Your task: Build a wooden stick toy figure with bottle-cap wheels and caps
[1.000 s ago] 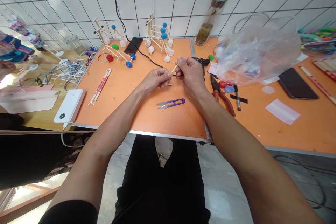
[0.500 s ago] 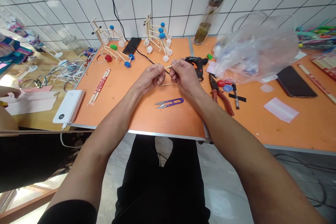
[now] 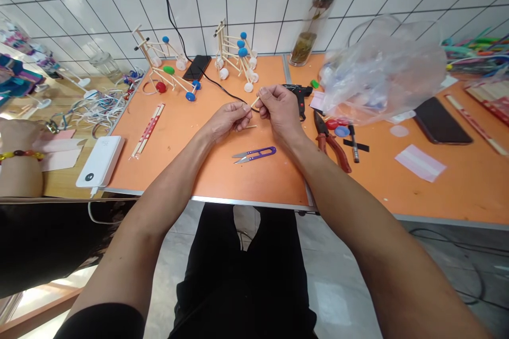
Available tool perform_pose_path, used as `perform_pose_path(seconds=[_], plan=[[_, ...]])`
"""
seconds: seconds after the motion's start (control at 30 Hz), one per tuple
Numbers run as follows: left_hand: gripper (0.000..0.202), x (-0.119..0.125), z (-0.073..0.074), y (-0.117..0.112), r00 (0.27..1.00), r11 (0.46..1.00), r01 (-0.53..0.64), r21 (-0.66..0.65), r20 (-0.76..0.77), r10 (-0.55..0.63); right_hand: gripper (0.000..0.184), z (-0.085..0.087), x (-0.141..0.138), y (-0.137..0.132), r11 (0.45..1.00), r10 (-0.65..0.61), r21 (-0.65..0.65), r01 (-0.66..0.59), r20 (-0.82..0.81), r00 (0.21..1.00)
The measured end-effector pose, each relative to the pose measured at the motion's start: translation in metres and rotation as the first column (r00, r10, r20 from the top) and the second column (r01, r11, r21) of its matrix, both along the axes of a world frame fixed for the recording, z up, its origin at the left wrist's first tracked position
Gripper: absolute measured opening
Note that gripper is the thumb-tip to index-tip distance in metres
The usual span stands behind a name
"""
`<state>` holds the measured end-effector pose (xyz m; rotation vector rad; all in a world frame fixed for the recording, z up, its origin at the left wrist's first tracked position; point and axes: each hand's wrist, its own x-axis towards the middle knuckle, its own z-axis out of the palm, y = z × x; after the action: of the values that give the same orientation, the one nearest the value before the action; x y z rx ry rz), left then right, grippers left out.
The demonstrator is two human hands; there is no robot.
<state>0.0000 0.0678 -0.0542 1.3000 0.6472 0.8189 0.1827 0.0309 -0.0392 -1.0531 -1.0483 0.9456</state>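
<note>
Over the orange table [image 3: 175, 161], a short wooden stick [image 3: 254, 102] is pinched in the fingertips of the right hand [image 3: 279, 109], tilted up toward the wall. Right-hand grip is closed on its upper end. Left hand [image 3: 226, 122] is just beside it, fingers curled, its fingertips close to the stick's lower end. Contact there and anything inside that hand: cannot tell.

Directly under the hands lies a loose thin stick [image 3: 249, 127]. Below that are purple-handled snips [image 3: 254, 154]. A black cable [image 3: 222, 86] runs across the table behind the hands.

Right of the hands: black glue gun [image 3: 298, 96], red-handled pliers [image 3: 333, 148], a marker [image 3: 353, 143], and a clear plastic bag [image 3: 382, 71]. Further right is a phone [image 3: 442, 122].

Left and behind: two stick models with blue and white balls [image 3: 165, 66] [image 3: 234, 58], a bundle of sticks [image 3: 148, 131], and a white power bank [image 3: 100, 161]. A glass bottle [image 3: 316, 18] stands at the back by the tile wall. At far left, a co-worker's beaded wrist [image 3: 19, 156] rests over the neighbouring table.
</note>
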Motion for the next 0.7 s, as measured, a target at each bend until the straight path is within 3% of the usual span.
perform_pose_path(seconds=[0.4, 0.53, 0.63, 0.7], plan=[[0.057, -0.001, -0.004, 0.005, 0.996, 0.996, -0.044, 0.082, -0.07, 0.049, 0.051, -0.004, 0.001, 0.002, 0.997, 0.07, -0.045, -0.07, 0.013, 0.997], [0.057, -0.001, -0.005, 0.004, 0.998, 0.992, -0.009, 0.126, -0.056, 0.016, 0.055, -0.005, 0.002, 0.004, 0.998, 0.058, 0.018, -0.061, 0.119, 0.991], [0.046, -0.001, -0.002, 0.005, 0.997, 0.993, -0.039, 0.112, -0.059, 0.046, 0.052, 0.0, 0.012, 0.006, 0.999, 0.008, 0.044, -0.016, 0.19, 0.982], [0.032, -0.002, -0.001, 0.007, 0.993, 0.992, -0.096, 0.083, -0.054, 0.101, 0.044, 0.007, 0.027, 0.009, 0.994, -0.101, 0.067, 0.09, 0.172, 0.98]])
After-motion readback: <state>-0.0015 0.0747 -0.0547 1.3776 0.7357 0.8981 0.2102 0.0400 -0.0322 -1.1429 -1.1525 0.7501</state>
